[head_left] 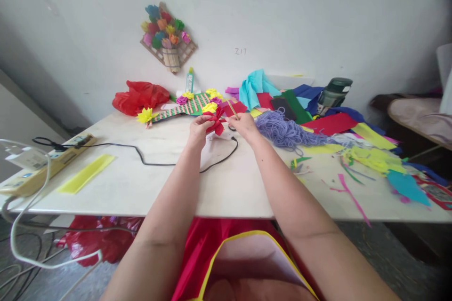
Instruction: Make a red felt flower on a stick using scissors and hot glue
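Both hands meet over the middle of the white table [226,183]. My left hand [198,130] is closed on a red paper flower [216,122], pinching its fringed petals. My right hand [245,126] is closed on a thin wooden stick [232,108] that slants up and away from the flower. Just behind the flower lies a woven green and pink paper mat [183,108] with small yellow and purple paper flowers on it.
A black cable [155,162] runs from a yellow power strip [42,169] at the left. A yellow paper strip [86,173], a red plastic bag [139,96], a glue bottle [189,80], purple yarn [286,131], coloured paper scraps [370,155] and a dark flask [334,94] lie around.
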`<move>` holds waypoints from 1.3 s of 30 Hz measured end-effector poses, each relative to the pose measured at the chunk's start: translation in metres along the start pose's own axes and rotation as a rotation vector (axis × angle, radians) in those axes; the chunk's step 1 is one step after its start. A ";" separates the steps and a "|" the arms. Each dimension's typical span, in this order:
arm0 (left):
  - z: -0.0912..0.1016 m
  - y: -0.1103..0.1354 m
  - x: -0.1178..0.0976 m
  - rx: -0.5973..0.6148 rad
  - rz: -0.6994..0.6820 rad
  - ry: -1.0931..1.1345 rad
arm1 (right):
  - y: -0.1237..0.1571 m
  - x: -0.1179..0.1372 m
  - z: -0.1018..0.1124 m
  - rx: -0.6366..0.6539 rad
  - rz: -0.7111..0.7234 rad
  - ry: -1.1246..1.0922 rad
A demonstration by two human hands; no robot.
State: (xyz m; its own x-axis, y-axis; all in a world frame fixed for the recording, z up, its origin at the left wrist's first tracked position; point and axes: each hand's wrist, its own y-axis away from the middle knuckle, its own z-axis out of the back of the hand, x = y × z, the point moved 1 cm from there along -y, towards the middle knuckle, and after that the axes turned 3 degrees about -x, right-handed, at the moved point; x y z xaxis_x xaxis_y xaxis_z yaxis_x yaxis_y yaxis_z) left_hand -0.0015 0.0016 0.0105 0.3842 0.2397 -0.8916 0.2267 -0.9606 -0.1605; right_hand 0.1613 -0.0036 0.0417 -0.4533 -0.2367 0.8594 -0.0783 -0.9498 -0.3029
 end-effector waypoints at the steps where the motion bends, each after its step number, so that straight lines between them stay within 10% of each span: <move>1: -0.001 0.000 0.001 0.008 0.000 0.002 | 0.000 -0.001 -0.001 0.011 -0.024 -0.067; 25: 0.001 -0.001 0.001 0.083 0.095 -0.118 | -0.003 -0.006 -0.001 0.061 0.010 -0.260; 39: 0.001 -0.001 0.001 0.123 0.076 -0.171 | -0.008 -0.005 0.003 -0.167 0.185 0.170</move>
State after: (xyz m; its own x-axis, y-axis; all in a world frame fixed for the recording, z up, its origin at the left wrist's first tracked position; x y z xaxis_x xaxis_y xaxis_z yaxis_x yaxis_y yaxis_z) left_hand -0.0019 0.0023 0.0093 0.2364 0.1483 -0.9603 0.0880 -0.9875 -0.1309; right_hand 0.1668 0.0044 0.0405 -0.6144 -0.3520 0.7061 -0.1190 -0.8434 -0.5239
